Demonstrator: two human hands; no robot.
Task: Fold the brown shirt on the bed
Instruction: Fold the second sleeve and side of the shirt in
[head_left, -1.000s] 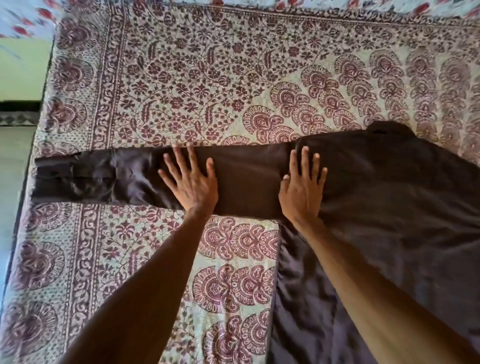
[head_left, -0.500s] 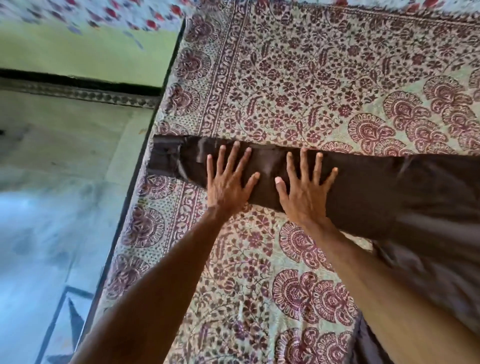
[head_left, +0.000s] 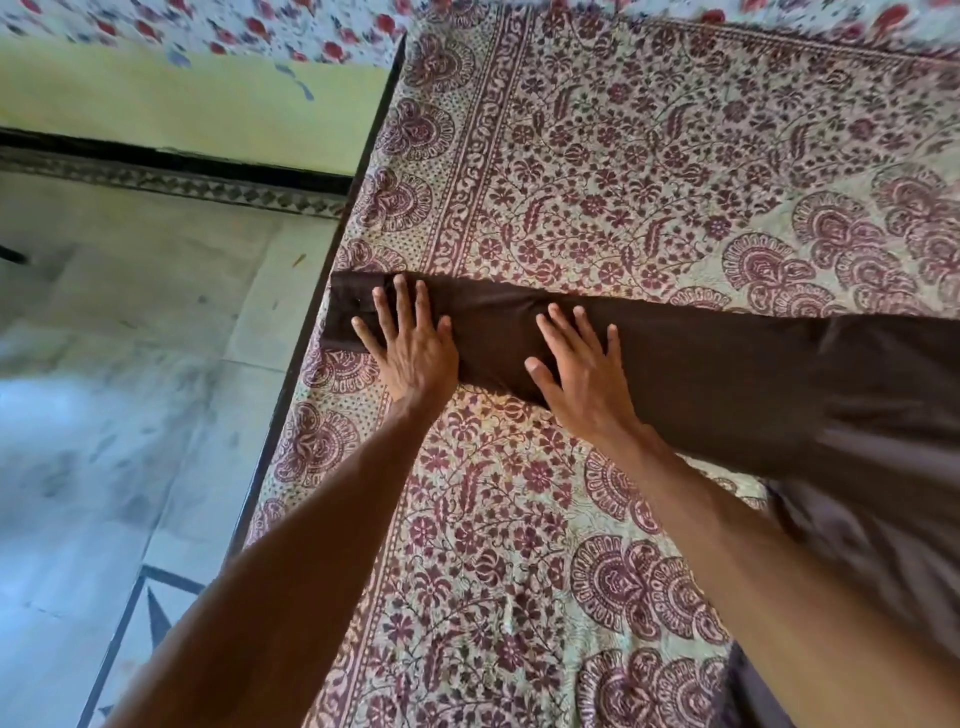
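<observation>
- The brown shirt (head_left: 779, 395) lies on the bed (head_left: 597, 156), body at 3 o'clock, sleeve (head_left: 493, 327) reaching 9.
- Pressing the sleeve: left hand (head_left: 410, 348) and right hand (head_left: 587, 379), fingers spread flat (no grip).
- The cuff (head_left: 350, 317) seems to overhang the edge; released, it could slip crooked.

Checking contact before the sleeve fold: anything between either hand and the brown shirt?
Nothing visible. The left hand and right hand both lie flat, fingers spread, directly on the sleeve of the brown shirt.
</observation>
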